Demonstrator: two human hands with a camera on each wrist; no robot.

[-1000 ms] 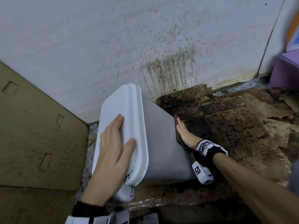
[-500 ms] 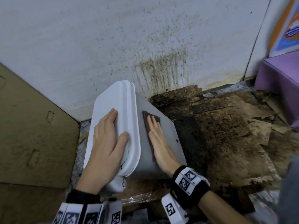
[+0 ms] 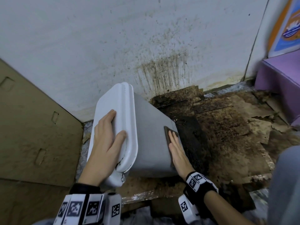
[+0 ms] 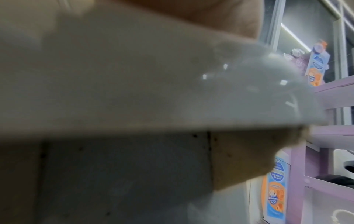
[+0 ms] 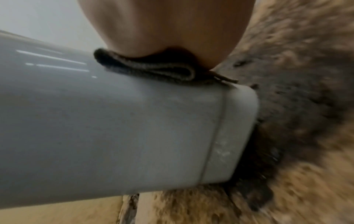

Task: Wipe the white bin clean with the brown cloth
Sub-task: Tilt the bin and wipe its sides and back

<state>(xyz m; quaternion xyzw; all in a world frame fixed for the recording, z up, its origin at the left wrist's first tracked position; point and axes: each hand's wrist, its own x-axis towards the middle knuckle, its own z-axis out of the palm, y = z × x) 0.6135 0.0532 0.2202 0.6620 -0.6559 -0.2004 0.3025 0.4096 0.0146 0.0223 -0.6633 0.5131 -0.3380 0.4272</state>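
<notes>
A brown cardboard sheet (image 3: 32, 135) stands at far left. The left hand (image 3: 105, 143) lies flat, fingers straight, on the lid of the white bin (image 3: 151, 143), which tilts over stained cardboard flooring (image 3: 227, 135). The right hand (image 3: 177, 153), fingers extended, presses the folded brown cloth (image 3: 167, 132) against the bin's side near its base. A blue-orange label (image 3: 287, 26) at far right is illegible.

Left hand (image 3: 106, 140) flat, fingers straight, thumb spread; right hand (image 3: 177, 151) flat, fingers together, extended forward.
</notes>
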